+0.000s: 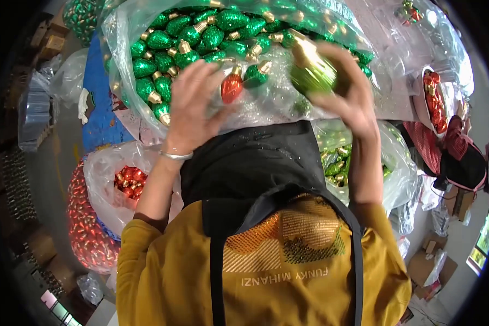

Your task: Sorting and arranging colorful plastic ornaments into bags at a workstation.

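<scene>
In my right hand [353, 89] is a shiny light-green bulb-shaped ornament [311, 76] with a gold cap pointing up. Motion blurs it, so I cannot tell whether more than one is held. My left hand [193, 108], also blurred, hovers with thumb and fingers apart and nothing visible in it. Just right of its fingers lies a red glitter bulb ornament [232, 87], and beside that a dark-green one [256, 74], both on clear plastic. Beyond both hands, many dark-green bulb ornaments [212, 38] with gold caps fill a large clear plastic bag [124, 32].
At my lower left, an open plastic bag [100, 168] holds red ornaments [131, 179], beside a full bag of red ones [89, 233]. Light-green ornaments [337, 163] sit in a bag [399, 157] by my right forearm. More red ornaments [434, 100] lie far right.
</scene>
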A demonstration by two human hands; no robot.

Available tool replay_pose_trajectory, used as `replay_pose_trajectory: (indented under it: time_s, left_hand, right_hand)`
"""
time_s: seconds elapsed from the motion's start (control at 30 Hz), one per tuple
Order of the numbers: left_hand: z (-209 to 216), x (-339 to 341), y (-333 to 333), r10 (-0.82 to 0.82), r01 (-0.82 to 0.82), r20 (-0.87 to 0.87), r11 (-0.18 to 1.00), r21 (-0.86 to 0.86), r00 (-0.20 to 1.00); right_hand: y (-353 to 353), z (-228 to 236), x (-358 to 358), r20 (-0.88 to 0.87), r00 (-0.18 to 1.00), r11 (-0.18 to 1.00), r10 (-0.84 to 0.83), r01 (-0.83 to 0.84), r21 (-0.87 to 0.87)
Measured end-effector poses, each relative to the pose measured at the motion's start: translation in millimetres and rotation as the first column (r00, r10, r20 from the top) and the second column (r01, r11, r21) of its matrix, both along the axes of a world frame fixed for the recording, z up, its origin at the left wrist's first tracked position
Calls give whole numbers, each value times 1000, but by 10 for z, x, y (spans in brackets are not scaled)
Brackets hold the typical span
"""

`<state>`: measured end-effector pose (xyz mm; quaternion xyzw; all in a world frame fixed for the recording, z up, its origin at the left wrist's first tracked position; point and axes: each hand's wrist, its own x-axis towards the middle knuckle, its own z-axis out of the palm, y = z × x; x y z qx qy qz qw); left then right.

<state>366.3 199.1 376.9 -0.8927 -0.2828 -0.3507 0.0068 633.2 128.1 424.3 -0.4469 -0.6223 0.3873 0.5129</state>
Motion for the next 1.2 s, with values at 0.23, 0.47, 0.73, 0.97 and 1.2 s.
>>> replay_pose_trajectory:
  time_s: [0.23,0.47,0.73,0.97,1.2]
  left_hand:
    - [-382,-124,-12,-180,190,69,966,-175,981]
    - [-443,-262,-1,-243,287,203,929,-232,949]
    - [-433,-265,94,-272,330,233,905,-268,934]
    - [-456,-259,107,-292,359,262,896,-262,920]
    - [-423,-214,64,-337,372,183,902,-217,924]
  right_hand:
    - [1047,-140,-231,158,844,775,513,-376,-507]
    - [1481,-258,-680,550,365,653,751,-291,-699]
    - [1439,-920,-851,492,291,569,821,-337,-750]
    - [1420,-880,-896,434,212,483,876,-381,-789]
    - [1325,-1138,-777,621,193,620,760,-503,-602]
